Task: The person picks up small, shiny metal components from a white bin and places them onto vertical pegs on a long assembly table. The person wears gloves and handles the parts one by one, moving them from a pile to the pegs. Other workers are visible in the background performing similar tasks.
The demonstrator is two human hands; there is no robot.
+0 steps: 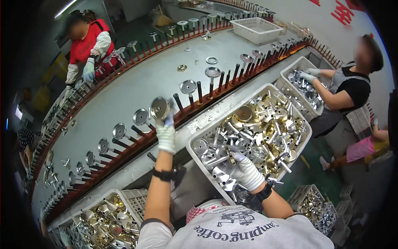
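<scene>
In a striped work glove, my left hand (166,135) is raised over the peg row, fingers closed on a round disc-headed metal part (160,108). The disc faces up, and my fingers hide most of its stem. My right hand (247,170), gloved too, reaches into a white plastic crate (192,150) heaped with silver and brass-coloured parts. Its fingers are closed around a small metal part (231,157), partly hidden by the glove. Nearest to my left hand, another disc-headed part (141,116) sits on a dark red peg, beside a bare peg (178,102).
A curved grey table (137,79) carries pegs along both edges, many topped with discs. A loose ring (212,60) lies on it; a white basket (257,31) stands at the far end. A second filled crate (128,203) is lower left. Co-workers stand at left and right.
</scene>
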